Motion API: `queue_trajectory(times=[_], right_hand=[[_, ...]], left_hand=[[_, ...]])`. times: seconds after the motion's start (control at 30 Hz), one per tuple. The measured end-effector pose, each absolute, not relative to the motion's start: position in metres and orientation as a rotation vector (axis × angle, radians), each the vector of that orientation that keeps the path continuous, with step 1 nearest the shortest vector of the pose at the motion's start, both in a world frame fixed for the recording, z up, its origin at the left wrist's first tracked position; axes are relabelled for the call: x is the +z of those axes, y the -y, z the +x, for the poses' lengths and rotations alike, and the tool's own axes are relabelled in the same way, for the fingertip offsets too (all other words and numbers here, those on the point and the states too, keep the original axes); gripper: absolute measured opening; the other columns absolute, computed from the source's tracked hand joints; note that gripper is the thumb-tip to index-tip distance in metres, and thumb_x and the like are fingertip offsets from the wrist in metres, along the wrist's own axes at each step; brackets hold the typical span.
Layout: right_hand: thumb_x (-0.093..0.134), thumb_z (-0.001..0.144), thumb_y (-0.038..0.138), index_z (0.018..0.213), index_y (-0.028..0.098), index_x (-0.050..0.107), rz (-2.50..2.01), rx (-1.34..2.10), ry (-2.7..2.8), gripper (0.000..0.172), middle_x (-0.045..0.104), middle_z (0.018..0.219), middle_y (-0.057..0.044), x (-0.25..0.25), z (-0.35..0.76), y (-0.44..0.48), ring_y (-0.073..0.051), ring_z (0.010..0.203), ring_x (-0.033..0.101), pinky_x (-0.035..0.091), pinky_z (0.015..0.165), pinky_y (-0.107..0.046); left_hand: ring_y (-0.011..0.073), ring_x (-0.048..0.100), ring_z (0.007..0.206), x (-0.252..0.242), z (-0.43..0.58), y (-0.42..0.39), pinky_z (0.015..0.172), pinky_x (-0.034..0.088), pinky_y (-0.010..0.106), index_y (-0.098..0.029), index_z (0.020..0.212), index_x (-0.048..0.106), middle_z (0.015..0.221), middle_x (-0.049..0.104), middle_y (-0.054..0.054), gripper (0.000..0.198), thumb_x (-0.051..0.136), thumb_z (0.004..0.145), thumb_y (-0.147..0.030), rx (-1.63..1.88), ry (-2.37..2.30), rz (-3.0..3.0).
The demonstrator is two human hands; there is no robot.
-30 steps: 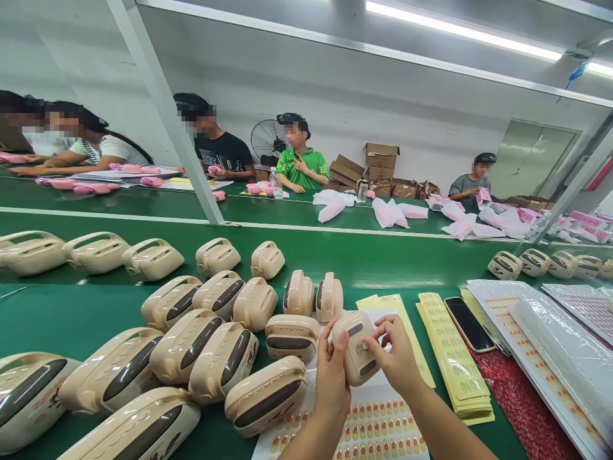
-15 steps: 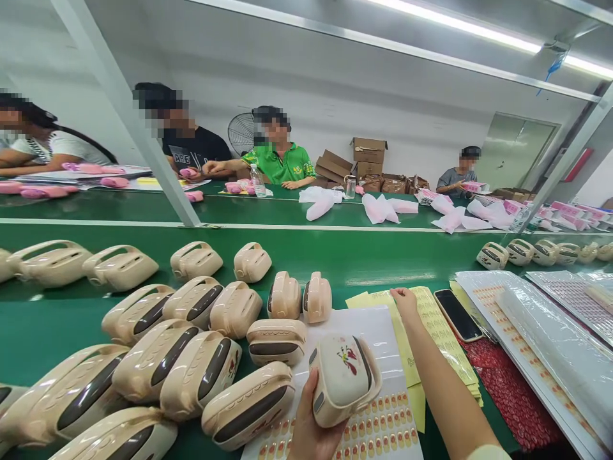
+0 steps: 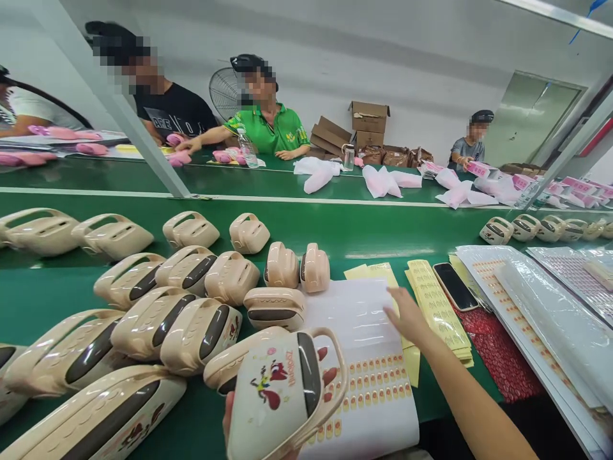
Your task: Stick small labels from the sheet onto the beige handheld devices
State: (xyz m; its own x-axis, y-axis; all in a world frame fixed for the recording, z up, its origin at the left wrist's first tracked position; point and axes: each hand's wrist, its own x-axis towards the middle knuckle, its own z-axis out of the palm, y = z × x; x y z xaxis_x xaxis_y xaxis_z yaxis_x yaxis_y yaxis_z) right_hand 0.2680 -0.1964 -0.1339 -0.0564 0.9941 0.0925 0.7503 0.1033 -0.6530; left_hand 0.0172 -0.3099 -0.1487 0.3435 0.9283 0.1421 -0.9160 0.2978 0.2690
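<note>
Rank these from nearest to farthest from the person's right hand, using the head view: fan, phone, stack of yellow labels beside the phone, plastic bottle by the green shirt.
1. Stack of yellow labels: just right of the right hand.
2. Phone: right of the labels.
3. Plastic bottle: across the table.
4. Fan: at the back, left.

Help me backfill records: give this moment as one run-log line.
left hand: holds printed handled case | right hand: open, near white sticker sheet | around: similar cases, yellow label sheets, phone
</note>
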Motion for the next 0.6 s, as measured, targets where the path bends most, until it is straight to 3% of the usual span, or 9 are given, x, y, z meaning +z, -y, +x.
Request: queue_trajectory(times=[0.17,0.27,0.37,0.43,0.53,0.6], right_hand=[[0.049,0.081,0.015,0.11,0.02,0.054,-1.265,0.782,2.15,0.03,0.061,0.106,-0.008,-0.167,0.257,0.315,-0.019,0.1,0.057,0.048,0.087,-0.034],[0.055,0.078,0.012,0.115,0.019,0.052,-1.169,0.736,2.188,0.039,0.058,0.112,-0.01,-0.186,0.23,0.339,-0.02,0.103,0.054,0.048,0.089,-0.035],[0.066,0.069,0.008,0.111,0.016,0.055,-1.22,0.554,2.198,0.044,0.059,0.11,-0.012,-0.199,0.204,0.335,-0.024,0.098,0.055,0.05,0.084,-0.041],[0.07,0.065,0.005,0.099,0.017,0.06,-1.233,0.446,2.208,0.038,0.062,0.103,-0.01,-0.205,0.193,0.329,-0.024,0.091,0.056,0.052,0.078,-0.041],[0.068,0.064,0.0,0.077,0.018,0.062,-1.205,0.339,2.196,0.023,0.064,0.094,-0.008,-0.209,0.186,0.325,-0.022,0.083,0.058,0.054,0.07,-0.037],[0.068,0.063,-0.002,0.071,0.018,0.06,-1.218,0.31,2.192,0.023,0.064,0.09,-0.007,-0.208,0.187,0.325,-0.021,0.082,0.058,0.054,0.068,-0.035]], left_hand=[[0.0371,0.056,0.106,-0.168,0.012,0.327,0.083,0.047,0.052,-0.031,0.129,0.043,0.126,0.055,0.011,0.071,0.044,0.069,-0.07,1.311,-0.01,0.417],[0.0347,0.063,0.094,-0.174,0.013,0.336,0.077,0.051,0.049,-0.029,0.127,0.046,0.119,0.061,0.012,0.062,0.045,0.074,-0.062,1.413,-0.069,0.363],[0.0321,0.061,0.1,-0.171,0.014,0.344,0.082,0.05,0.047,-0.027,0.126,0.048,0.118,0.061,0.013,0.052,0.033,0.085,-0.054,1.44,-0.076,0.314],[0.0299,0.053,0.111,-0.167,0.016,0.35,0.09,0.044,0.046,-0.028,0.129,0.043,0.124,0.056,0.01,0.051,0.028,0.087,-0.053,1.474,-0.013,0.284],[0.0309,0.044,0.119,-0.161,0.021,0.357,0.094,0.04,0.05,-0.034,0.134,0.03,0.133,0.048,0.006,0.06,0.039,0.08,-0.059,1.544,0.095,0.261],[0.0327,0.047,0.116,-0.157,0.026,0.36,0.09,0.043,0.05,-0.035,0.134,0.028,0.133,0.047,0.007,0.064,0.047,0.078,-0.057,1.583,0.146,0.292]])
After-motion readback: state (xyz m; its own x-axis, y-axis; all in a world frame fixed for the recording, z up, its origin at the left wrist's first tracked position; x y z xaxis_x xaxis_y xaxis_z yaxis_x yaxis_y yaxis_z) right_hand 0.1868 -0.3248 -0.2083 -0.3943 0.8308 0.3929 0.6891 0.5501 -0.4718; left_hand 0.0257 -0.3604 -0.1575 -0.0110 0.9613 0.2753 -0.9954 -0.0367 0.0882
